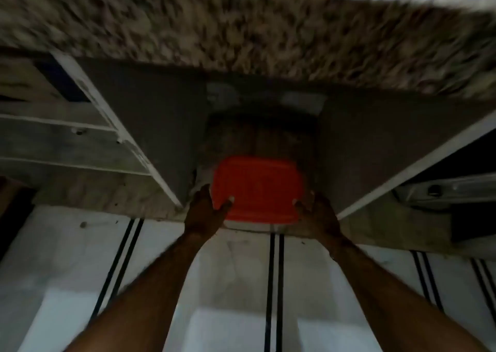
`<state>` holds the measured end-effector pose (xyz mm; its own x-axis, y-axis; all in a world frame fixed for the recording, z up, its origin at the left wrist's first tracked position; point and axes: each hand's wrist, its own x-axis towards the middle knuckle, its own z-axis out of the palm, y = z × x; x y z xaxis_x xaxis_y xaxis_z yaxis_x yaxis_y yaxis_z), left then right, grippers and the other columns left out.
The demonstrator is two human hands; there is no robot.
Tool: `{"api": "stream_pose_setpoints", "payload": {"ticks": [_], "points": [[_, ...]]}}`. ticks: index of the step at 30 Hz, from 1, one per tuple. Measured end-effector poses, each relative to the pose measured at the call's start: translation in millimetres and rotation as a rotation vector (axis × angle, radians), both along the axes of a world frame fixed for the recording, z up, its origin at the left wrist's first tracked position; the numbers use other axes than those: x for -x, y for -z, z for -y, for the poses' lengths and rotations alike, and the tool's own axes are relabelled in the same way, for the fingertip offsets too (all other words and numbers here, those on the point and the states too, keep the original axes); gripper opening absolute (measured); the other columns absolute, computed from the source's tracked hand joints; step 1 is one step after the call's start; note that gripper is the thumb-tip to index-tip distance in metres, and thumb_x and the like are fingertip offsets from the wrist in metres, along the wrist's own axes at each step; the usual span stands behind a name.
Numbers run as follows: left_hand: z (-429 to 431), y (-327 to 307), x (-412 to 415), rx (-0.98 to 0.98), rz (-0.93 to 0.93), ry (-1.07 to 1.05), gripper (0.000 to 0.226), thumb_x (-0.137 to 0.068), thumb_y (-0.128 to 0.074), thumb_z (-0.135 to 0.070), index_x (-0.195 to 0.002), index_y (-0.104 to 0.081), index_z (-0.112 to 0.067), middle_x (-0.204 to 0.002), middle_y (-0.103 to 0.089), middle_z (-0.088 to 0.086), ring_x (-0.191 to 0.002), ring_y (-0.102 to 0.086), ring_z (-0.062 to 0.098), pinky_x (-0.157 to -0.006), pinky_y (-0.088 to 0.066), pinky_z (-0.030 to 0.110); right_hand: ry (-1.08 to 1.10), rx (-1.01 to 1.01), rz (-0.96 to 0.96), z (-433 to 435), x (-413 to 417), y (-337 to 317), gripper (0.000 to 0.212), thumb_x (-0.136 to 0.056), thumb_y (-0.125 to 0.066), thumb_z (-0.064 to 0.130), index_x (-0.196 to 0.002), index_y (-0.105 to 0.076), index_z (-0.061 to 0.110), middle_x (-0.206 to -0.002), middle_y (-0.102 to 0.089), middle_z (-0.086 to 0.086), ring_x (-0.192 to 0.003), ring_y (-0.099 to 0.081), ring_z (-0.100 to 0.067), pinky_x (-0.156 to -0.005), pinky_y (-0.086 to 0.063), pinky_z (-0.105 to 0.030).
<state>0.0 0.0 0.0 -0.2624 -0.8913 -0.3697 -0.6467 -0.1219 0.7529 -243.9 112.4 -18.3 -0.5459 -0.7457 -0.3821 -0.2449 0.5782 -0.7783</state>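
Observation:
A container with an orange-red lid (257,188) sits at the mouth of an open cabinet (257,137) under a speckled stone counter. My left hand (208,209) grips its left side, thumb lying on the lid. My right hand (315,213) grips the right side, thumb also on the lid. The container's pale body shows only as a thin edge under the lid. The frame is blurred and dark.
The granite counter (241,29) overhangs the cabinet. Two open cabinet doors (139,126) flank the opening on the left and right. Drawers (53,137) stand at the left. The white tiled floor (233,284) with black stripes lies below my arms.

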Motion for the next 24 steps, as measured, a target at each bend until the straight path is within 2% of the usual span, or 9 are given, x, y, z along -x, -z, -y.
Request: {"api": "stream_pose_setpoints", "payload": {"ticks": [2, 4, 7, 9, 12, 14, 17, 19, 24], "points": [[21, 49, 8, -0.018, -0.078, -0.034, 0.081, -0.090, -0.072, -0.047, -0.152, -0.037, -0.010, -0.145, -0.055, 0.014, -0.127, -0.058, 0.030, -0.096, -0.042, 0.026, 0.023, 0.023, 0.106, 16, 11, 42, 0.073, -0.087, -0.073, 0.049, -0.147, -0.043, 0.020, -0.137, -0.059, -0.001, -0.118, -0.060, -0.022, -0.101, -0.052, -0.042], [42, 85, 17, -0.083, -0.112, -0.080, 0.083, -0.089, -0.076, -0.042, -0.152, -0.034, -0.009, -0.145, -0.057, 0.015, -0.122, -0.062, 0.031, -0.096, -0.050, 0.033, 0.092, -0.001, 0.169, 32, 26, 78, 0.101, -0.069, -0.079, 0.065, -0.148, -0.040, 0.016, -0.141, -0.059, -0.009, -0.121, -0.063, -0.031, -0.100, -0.055, -0.050], [58, 123, 30, -0.177, -0.151, -0.151, 0.092, -0.087, -0.078, -0.038, -0.156, -0.024, -0.010, -0.151, -0.049, 0.014, -0.130, -0.057, 0.035, -0.104, -0.050, 0.045, 0.162, 0.000, 0.260, 47, 45, 126, 0.129, -0.049, -0.081, 0.075, -0.153, -0.033, 0.017, -0.145, -0.056, -0.011, -0.123, -0.062, -0.033, -0.102, -0.053, -0.052], [66, 143, 30, -0.211, -0.175, -0.174, 0.103, -0.079, -0.083, -0.047, -0.157, -0.024, -0.012, -0.151, -0.049, 0.013, -0.130, -0.057, 0.036, -0.106, -0.051, 0.048, 0.173, 0.005, 0.311, 53, 42, 130, 0.103, -0.069, -0.084, 0.057, -0.151, -0.037, 0.016, -0.144, -0.057, -0.012, -0.122, -0.062, -0.034, -0.100, -0.054, -0.049], [70, 158, 21, -0.236, -0.197, -0.184, 0.112, -0.057, -0.087, -0.067, -0.145, -0.050, -0.010, -0.136, -0.064, 0.012, -0.116, -0.067, 0.033, -0.097, -0.058, 0.048, 0.133, 0.018, 0.359, 52, 39, 130, 0.067, -0.087, -0.076, 0.032, -0.145, -0.047, 0.014, -0.137, -0.061, -0.011, -0.114, -0.064, -0.032, -0.082, -0.057, -0.037], [57, 144, 13, -0.235, -0.234, -0.207, 0.099, -0.062, -0.088, -0.064, -0.138, -0.060, -0.009, -0.126, -0.070, 0.011, -0.112, -0.069, 0.032, -0.094, -0.058, 0.043, 0.141, 0.031, 0.402, 41, 32, 122, 0.068, -0.086, -0.076, 0.032, -0.146, -0.047, 0.016, -0.139, -0.060, -0.011, -0.116, -0.063, -0.032, -0.088, -0.056, -0.039], [23, 103, -1, -0.232, -0.268, -0.238, 0.103, -0.052, -0.088, -0.068, -0.134, -0.064, -0.011, -0.124, -0.072, 0.006, -0.110, -0.070, 0.026, -0.096, -0.055, 0.037, 0.194, 0.065, 0.416, 12, 15, 93, 0.074, -0.083, -0.079, 0.034, -0.147, -0.044, 0.020, -0.145, -0.056, -0.010, -0.126, -0.059, -0.033, -0.106, -0.049, -0.050], [-4, 57, -11, -0.230, -0.225, -0.273, 0.086, -0.067, -0.089, -0.055, -0.135, -0.062, -0.010, -0.124, -0.069, 0.003, -0.106, -0.066, 0.020, -0.095, -0.051, 0.030, 0.239, 0.046, 0.372, -11, -1, 54, 0.084, -0.081, -0.081, 0.037, -0.152, -0.039, 0.022, -0.147, -0.053, -0.006, -0.130, -0.056, -0.031, -0.111, -0.046, -0.049], [-80, -84, -48, -0.151, -0.155, -0.275, 0.050, -0.082, -0.083, -0.040, -0.122, -0.066, -0.014, -0.103, -0.073, -0.002, -0.086, -0.068, 0.011, -0.075, -0.049, 0.017, 0.265, 0.069, 0.372, -83, -39, -81, 0.067, -0.082, -0.082, 0.034, -0.141, -0.052, 0.024, -0.132, -0.066, -0.005, -0.110, -0.068, -0.025, -0.093, -0.057, -0.040]]}}
